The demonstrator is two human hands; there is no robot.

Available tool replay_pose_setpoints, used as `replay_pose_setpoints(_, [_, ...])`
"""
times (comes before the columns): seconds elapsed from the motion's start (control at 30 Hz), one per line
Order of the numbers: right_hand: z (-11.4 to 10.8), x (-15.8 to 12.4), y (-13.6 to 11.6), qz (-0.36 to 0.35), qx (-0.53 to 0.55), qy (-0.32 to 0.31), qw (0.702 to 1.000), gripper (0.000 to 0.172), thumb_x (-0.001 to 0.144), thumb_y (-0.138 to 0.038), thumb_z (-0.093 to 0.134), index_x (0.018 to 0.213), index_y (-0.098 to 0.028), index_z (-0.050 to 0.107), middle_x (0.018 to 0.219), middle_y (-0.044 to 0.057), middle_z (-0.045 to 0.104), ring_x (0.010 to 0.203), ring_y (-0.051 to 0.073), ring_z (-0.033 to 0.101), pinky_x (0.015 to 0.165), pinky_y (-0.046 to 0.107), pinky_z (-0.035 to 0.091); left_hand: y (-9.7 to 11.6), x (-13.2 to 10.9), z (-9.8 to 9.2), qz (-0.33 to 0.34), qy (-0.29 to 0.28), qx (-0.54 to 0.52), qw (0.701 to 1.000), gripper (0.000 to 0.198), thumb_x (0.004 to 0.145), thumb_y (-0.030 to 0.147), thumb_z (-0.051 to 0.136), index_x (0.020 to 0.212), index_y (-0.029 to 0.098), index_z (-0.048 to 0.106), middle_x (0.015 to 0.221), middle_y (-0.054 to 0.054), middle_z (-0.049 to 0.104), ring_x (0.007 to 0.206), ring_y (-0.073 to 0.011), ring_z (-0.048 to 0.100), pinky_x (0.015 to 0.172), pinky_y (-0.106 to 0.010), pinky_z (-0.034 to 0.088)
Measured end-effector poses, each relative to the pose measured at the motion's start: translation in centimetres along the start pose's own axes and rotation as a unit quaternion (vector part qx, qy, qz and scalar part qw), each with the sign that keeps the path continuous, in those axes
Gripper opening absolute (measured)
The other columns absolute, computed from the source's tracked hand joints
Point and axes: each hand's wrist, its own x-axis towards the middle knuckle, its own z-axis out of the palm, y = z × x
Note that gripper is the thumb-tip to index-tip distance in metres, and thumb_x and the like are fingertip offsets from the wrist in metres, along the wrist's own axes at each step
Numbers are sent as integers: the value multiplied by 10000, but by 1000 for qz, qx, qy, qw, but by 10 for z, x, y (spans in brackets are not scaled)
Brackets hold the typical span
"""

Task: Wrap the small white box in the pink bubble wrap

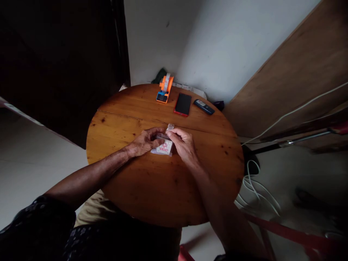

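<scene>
A small white packet with red print (164, 147), in a clear plastic wrapper, lies near the middle of the round wooden table (152, 181). My left hand (149, 140) grips it from the left, thumb across its face and fingers over its far edge. A short strip of clear plastic (170, 127) sticks up past that far edge. My right hand (183, 142) pinches this strip between thumb and forefinger. Whether the strip is tape or part of the wrapper, I cannot tell.
Toward the back stand an orange tape dispenser (165, 87), a red-edged smartphone (183, 104) and a dark handset (203, 107). A wall rises behind the table. White cable (255, 188) lies coiled on the floor at right, near a red frame (288, 230).
</scene>
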Motion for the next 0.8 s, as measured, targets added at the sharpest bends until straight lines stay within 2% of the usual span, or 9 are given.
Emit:
replay_pose_setpoints(0.17, [-1, -4, -1, -58, -34, -5, 998, 206, 901, -355, 591, 834, -218, 730, 809, 14, 750, 742, 178, 671, 685, 288, 508, -1, 1, -2, -16, 12, 10, 1000, 612, 766, 397, 788, 1284, 126, 604, 1117, -119, 711, 908, -184, 659, 796, -314, 521])
replay_pose_setpoints(0.27, [-1, -10, -4, -91, -93, -9, 991, 202, 935, -307, 549, 923, -231, 736, 889, 23, 771, 788, 186, 694, 738, 301, 527, -1, 1, -4, -21, 27, 19, 999, 600, 767, 415, 787, 1267, 132, 614, 1120, -117, 712, 886, -175, 646, 776, -306, 514])
replay_pose_setpoints(0.4, [0, -19, -7, -153, -187, -20, 970, 239, 961, -237, 499, 1009, -250, 732, 992, 55, 778, 898, 223, 716, 806, 335, 547, 0, 1, -5, -19, 44, 37, 998, 651, 762, 477, 788, 1271, 109, 616, 1121, -138, 716, 905, -204, 658, 777, -325, 516])
replay_pose_setpoints(0.53, [-1, -23, -9, -215, -215, -12, 952, 251, 983, -202, 474, 999, -252, 719, 1079, 69, 760, 1027, 216, 709, 877, 320, 544, 2, 2, -5, -8, 43, 66, 997, 672, 771, 527, 772, 1269, 103, 617, 1138, -148, 729, 972, -237, 669, 832, -351, 524])
replay_pose_setpoints(0.8, [-6, -23, -7, -241, -234, -27, 942, 248, 962, -145, 477, 962, -244, 704, 1063, 52, 747, 987, 180, 710, 843, 275, 540, 0, 2, -5, -17, 43, 72, 996, 639, 792, 585, 739, 1234, 137, 631, 1141, -119, 741, 938, -211, 673, 799, -318, 531])
